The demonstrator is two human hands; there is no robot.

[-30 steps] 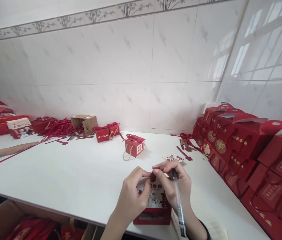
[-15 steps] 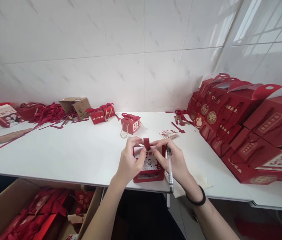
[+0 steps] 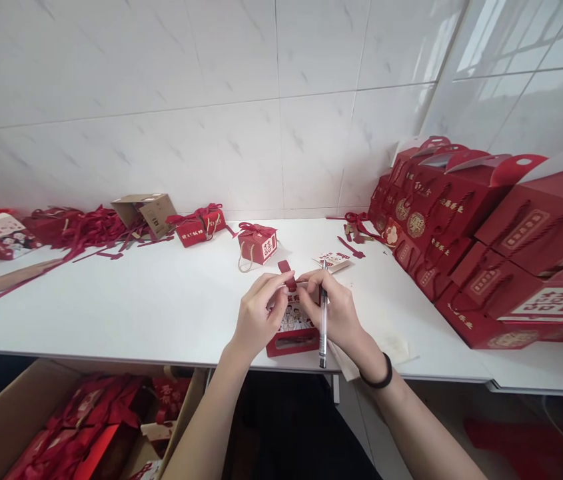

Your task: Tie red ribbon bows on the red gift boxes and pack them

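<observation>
A small red gift box [image 3: 292,343] with a white printed front panel stands at the table's front edge. From its top rises a red ribbon loop [image 3: 286,268]. My left hand [image 3: 257,313] is closed, thumb and fingers pinching the ribbon at its base. My right hand [image 3: 340,308] bends round the box's upper right corner, its fingertips close to the ribbon. A clear pen [image 3: 323,327] with a dark cap is tucked between the right fingers and hangs downward. Both hands hide part of the box top.
Behind stand a finished small box [image 3: 260,245] with a bow and another red box [image 3: 201,227]. Stacked red gift boxes [image 3: 461,247] fill the right. An open carton [image 3: 181,413] of red boxes sits lower left. Another person's arm [image 3: 8,279] reaches in from the left.
My left fingers have moved right, from the box's top corner onto the ribbon. The ribbon loop now leans left. The pen hangs more upright in my right hand, and the view has shifted slightly.
</observation>
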